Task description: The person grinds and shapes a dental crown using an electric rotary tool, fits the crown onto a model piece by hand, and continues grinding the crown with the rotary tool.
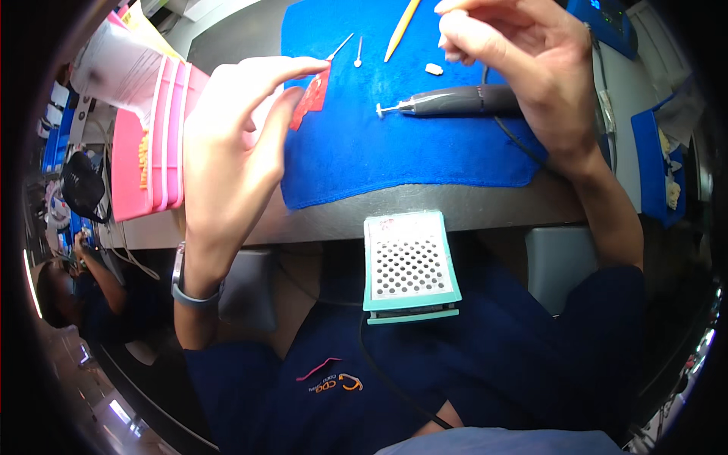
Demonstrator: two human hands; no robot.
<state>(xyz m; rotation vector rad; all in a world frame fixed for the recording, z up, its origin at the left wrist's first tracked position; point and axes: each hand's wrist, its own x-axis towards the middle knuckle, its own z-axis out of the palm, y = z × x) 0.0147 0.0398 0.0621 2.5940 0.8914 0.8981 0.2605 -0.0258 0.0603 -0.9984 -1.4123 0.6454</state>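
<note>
Left hand (227, 144) and right hand (535, 72) are both raised at the counter (334, 226). On the left, the thumb and index finger stand apart in a curved reach, with a crumpled red piece (314, 94) showing between their tips against the blue cloth (341, 163); whether they grip it or merely touch it cannot be told. The right fingers are loosely curled, the thumb close to the index finger, with nothing visible between them, though the upper edge cuts off part of that hand, so its hold cannot be told for certain. Near its fingertips a small cream block (434, 69) lies on the cloth, and a dark handpiece (462, 101) extends left from beside the right hand, its silver nose ending in a small pale disc (381, 111). Between the red piece and a yellow pencil (402, 30) lies a thin pin (359, 51) with a pale rounded end; a slim metal shaft (342, 45) shows just beside the left index fingertip. A pink bin (127, 193) banded in white stands by the left hand, and a teal-framed perforated box (411, 265) sits at the counter's near edge.
</note>
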